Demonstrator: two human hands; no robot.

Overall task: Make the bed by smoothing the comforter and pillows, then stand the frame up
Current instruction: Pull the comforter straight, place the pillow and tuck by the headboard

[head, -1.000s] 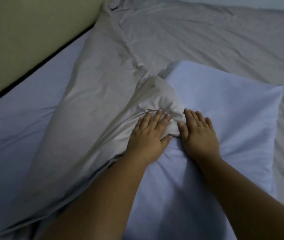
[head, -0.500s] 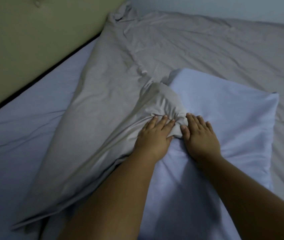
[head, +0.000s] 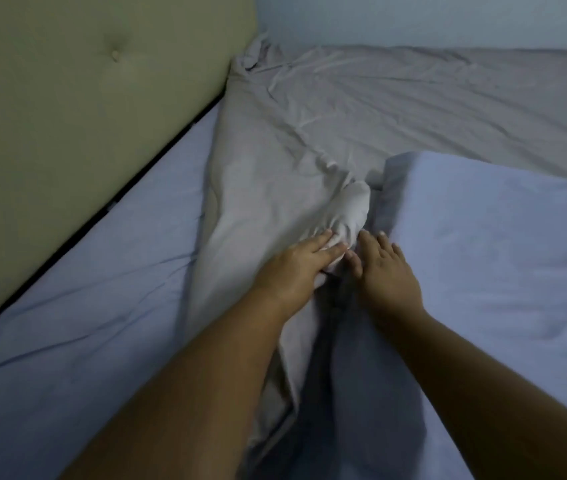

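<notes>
A grey comforter (head: pixel 309 133) lies rumpled across the bed, with a bunched fold running down the middle toward me. My left hand (head: pixel 295 268) lies on the end of that fold, fingers pressed over the gathered fabric and holding it. A light blue pillow (head: pixel 500 254) lies to the right of the fold. My right hand (head: pixel 386 271) rests flat on the pillow's left edge, fingers spread, beside my left hand. No frame is in view.
A light blue fitted sheet (head: pixel 102 306) covers the mattress on the left. An olive tufted headboard (head: pixel 84 98) runs along the left side, with a dark gap at its base. A pale wall (head: pixel 413 19) closes the far side.
The bunched comforter fold has shifted left, off the pillow. Both hands stayed close together and moved with it. My view has tilted up, showing more headboard and wall.
</notes>
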